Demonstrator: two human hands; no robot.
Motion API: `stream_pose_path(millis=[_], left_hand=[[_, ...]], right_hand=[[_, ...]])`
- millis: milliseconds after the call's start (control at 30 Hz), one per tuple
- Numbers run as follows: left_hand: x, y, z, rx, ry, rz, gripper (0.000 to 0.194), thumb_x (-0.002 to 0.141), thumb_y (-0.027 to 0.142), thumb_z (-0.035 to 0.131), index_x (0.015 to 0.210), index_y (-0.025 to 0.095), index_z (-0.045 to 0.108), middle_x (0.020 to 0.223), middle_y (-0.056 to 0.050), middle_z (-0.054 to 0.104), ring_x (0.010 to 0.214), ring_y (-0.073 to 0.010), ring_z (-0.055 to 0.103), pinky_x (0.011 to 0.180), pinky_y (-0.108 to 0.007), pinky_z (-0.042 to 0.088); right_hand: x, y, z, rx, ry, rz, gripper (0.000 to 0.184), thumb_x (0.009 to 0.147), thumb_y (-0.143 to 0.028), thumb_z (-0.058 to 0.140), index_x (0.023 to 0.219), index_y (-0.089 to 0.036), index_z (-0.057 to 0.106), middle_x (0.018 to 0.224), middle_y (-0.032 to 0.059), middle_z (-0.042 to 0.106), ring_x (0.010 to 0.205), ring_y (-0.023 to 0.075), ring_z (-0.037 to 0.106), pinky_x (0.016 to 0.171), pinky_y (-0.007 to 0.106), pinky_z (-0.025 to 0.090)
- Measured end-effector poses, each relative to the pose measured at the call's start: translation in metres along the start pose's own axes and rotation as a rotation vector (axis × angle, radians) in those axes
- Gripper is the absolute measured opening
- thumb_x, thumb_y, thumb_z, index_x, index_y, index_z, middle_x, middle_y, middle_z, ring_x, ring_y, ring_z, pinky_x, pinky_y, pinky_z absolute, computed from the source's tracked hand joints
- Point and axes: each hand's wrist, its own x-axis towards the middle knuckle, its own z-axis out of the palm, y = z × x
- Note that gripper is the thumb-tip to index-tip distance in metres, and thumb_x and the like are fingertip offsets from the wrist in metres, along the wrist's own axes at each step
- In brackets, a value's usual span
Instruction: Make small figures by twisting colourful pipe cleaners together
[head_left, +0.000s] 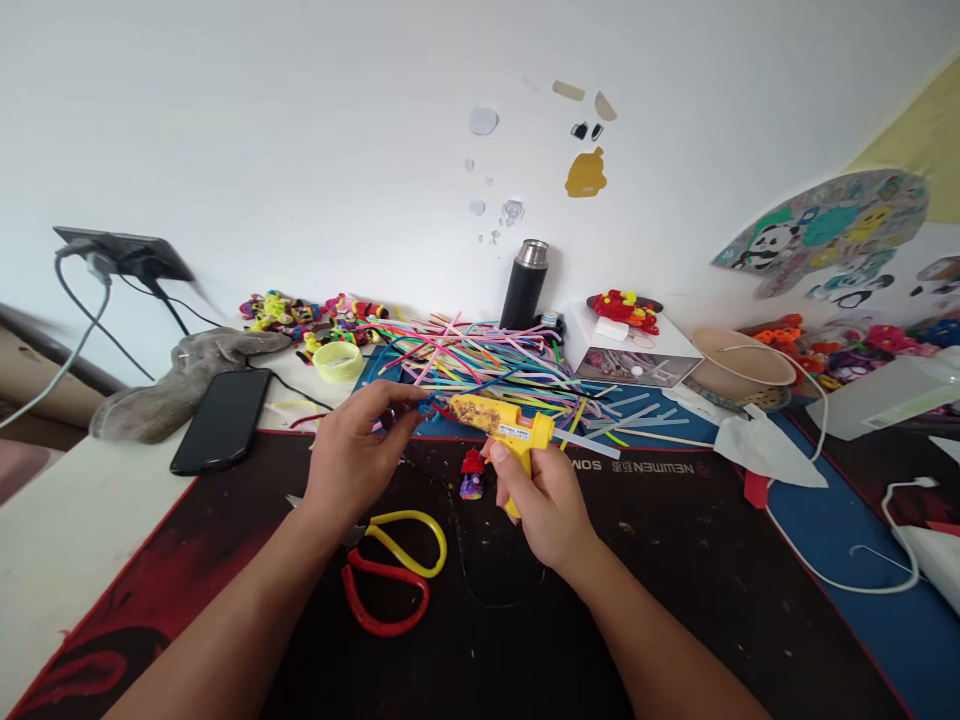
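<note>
Pinches a small blue piece (429,405) in the grip of the left hand (358,445) above the dark mat (675,610), likely steadying it at the tip of the glue gun (484,413); unclear whether touching. Clasps the handle in the right hand (553,505), presumably for aim. Has scissors (390,569) lying nearby, perhaps for easy reach.

Pretty much a home desk (67,550) that's been turned into a craft corner, judging by what can be seen. The white wall (300,150) is dotted with cartoon stickers (586,174), and a phone (223,420) and a black thermos (524,288) are parked around a big printed desk mat (712,560). The crafty side's given away by the heaped pipe cleaners (465,350), the yellow glue gun (491,412), the scissors (390,570) and the fuzzy little figures (277,310) piled by the wall.
</note>
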Motion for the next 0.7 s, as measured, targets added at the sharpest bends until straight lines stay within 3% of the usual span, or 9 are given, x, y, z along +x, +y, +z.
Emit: stream_pose_path(millis=[700], left_hand=[[-0.0012, 0.0016, 0.0007, 0.025, -0.01, 0.049, 0.017, 0.093, 0.022, 0.067, 0.103, 0.028, 0.078, 0.094, -0.002, 0.079, 0.078, -0.021, 0.069, 0.077, -0.031, 0.053]], right_hand=[[0.0005, -0.0049, -0.0005, -0.152, 0.03, -0.088, 0.054, 0.106, -0.054, 0.054, 0.061, -0.024, 0.056, 0.05, 0.0005, 0.054, 0.052, 0.0167, 0.051, 0.055, 0.031, 0.036]])
